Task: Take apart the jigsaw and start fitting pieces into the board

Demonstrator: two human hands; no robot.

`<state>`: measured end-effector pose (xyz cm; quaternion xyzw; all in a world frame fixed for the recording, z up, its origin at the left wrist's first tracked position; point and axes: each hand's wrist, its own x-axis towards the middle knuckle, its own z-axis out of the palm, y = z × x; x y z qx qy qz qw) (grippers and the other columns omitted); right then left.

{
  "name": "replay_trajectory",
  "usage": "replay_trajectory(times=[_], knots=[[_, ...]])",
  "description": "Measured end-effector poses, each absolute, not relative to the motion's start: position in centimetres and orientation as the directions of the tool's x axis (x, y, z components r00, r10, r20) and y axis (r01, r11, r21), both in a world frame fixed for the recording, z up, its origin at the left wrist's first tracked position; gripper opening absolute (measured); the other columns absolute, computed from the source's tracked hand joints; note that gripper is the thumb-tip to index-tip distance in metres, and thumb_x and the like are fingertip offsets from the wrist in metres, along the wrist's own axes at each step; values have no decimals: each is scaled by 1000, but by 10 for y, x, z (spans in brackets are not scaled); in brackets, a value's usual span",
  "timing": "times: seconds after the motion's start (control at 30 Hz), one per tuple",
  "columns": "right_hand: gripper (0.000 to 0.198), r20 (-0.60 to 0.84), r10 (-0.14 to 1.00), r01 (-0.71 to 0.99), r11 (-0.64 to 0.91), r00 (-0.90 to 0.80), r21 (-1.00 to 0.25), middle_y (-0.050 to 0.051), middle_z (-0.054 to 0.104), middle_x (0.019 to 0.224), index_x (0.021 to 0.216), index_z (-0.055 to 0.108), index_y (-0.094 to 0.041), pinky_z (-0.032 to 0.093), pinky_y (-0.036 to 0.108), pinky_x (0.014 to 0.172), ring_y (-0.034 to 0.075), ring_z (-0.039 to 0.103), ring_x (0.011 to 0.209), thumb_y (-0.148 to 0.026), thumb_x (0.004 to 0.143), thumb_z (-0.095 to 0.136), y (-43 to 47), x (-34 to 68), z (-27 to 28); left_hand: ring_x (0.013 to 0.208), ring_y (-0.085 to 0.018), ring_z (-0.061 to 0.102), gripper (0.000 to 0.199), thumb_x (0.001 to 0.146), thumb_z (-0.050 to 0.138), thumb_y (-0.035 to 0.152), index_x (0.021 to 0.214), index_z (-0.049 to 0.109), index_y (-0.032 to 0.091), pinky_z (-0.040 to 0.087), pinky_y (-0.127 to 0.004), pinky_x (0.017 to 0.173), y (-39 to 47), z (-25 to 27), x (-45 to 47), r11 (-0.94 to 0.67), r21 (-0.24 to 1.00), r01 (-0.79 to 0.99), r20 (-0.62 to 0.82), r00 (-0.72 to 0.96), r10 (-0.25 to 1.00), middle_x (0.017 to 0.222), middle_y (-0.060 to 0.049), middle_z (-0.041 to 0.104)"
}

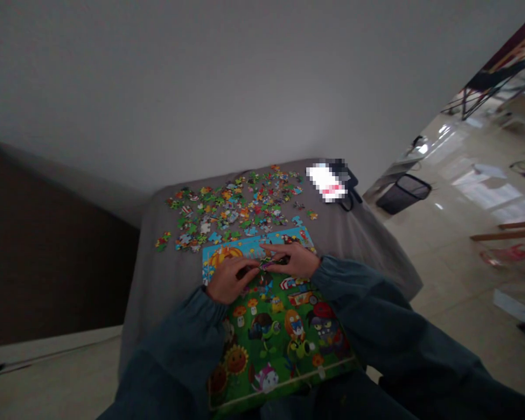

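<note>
My left hand [231, 280] and my right hand [298, 260] meet over the upper middle of a jigsaw board [262, 373] printed with cartoon plants on green. Between their fingertips is a small dark, multicoloured jigsaw piece [266, 263], low over the board or touching it; I cannot tell which. The fingers of my left hand are pinched at its left side. My right thumb is at its right side, with the index finger stretched out above. A blue sky strip and an orange pumpkin [225, 255] show along the board's top. My hands hide part of the picture.
Many loose jigsaw pieces [231, 213] lie spread beyond the board on a grey cloth-covered table [157, 280] against a wall. A blurred-out white and black item [330, 182] sits at the far right corner. A dark mesh bin [403, 193] stands on the floor to the right.
</note>
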<state>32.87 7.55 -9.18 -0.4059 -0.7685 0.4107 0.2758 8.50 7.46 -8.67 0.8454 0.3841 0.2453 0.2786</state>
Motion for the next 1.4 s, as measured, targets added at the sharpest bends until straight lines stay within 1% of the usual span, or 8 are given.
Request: replay_trajectory(times=[0.3, 0.43, 0.57, 0.67, 0.77, 1.03, 1.27, 1.4], knots=[[59, 255, 801, 386, 506, -541, -771, 4, 78, 96, 142, 55, -24, 55, 31, 84, 21, 72, 92, -40, 87, 70, 74, 323, -99, 81, -20, 68, 27, 97, 53, 43, 92, 69, 22, 47, -31, 73, 70, -88, 87, -580, 617, 532, 235, 579, 781, 86, -4, 74], [59, 340, 773, 389, 584, -536, -713, 4, 78, 92, 143, 52, -24, 55, 32, 85, 21, 70, 93, -39, 88, 68, 72, 322, -98, 77, -19, 67, 29, 98, 51, 44, 89, 68, 22, 48, -30, 72, 68, -87, 87, -585, 625, 516, 261, 568, 780, 83, -4, 73], [58, 413, 770, 428, 622, -487, -655, 4, 77, 91, 144, 51, -25, 54, 35, 89, 21, 69, 91, -36, 89, 67, 71, 321, -97, 67, -16, 63, 31, 96, 52, 43, 80, 66, 20, 46, -27, 63, 67, -84, 88, -567, 629, 533, 284, 521, 805, 73, -3, 69], [57, 408, 798, 459, 594, -444, -661, 4, 77, 91, 144, 52, -27, 54, 37, 91, 21, 69, 91, -35, 90, 67, 70, 320, -96, 63, -16, 61, 32, 94, 52, 44, 76, 64, 20, 44, -26, 60, 67, -82, 89, -542, 624, 563, 277, 489, 827, 69, -2, 67], [54, 389, 817, 425, 560, -427, -711, 3, 78, 89, 141, 55, -28, 55, 35, 89, 21, 71, 90, -37, 89, 68, 71, 320, -95, 62, -15, 59, 33, 94, 51, 45, 74, 62, 21, 43, -26, 59, 68, -82, 90, -531, 634, 562, 262, 490, 831, 67, -1, 65], [47, 373, 770, 324, 580, -517, -748, 6, 78, 97, 133, 63, -27, 58, 31, 82, 20, 73, 88, -42, 89, 68, 74, 320, -102, 63, -15, 57, 32, 94, 52, 43, 73, 59, 20, 40, -26, 59, 67, -83, 90, -566, 617, 546, 229, 564, 793, 66, 0, 61], [42, 397, 732, 398, 651, -553, -646, 8, 77, 97, 130, 66, -26, 58, 31, 78, 20, 73, 85, -42, 92, 63, 73, 322, -101, 68, -16, 59, 35, 95, 50, 46, 75, 61, 21, 43, -27, 64, 68, -86, 89, -555, 627, 546, 225, 555, 801, 70, -2, 64], [38, 437, 698, 434, 704, -567, -562, 7, 76, 90, 127, 68, -26, 57, 29, 76, 19, 71, 80, -42, 94, 60, 73, 322, -101, 65, -16, 58, 33, 94, 52, 45, 73, 61, 21, 43, -27, 62, 67, -85, 90, -556, 611, 564, 240, 537, 809, 68, -2, 63]])
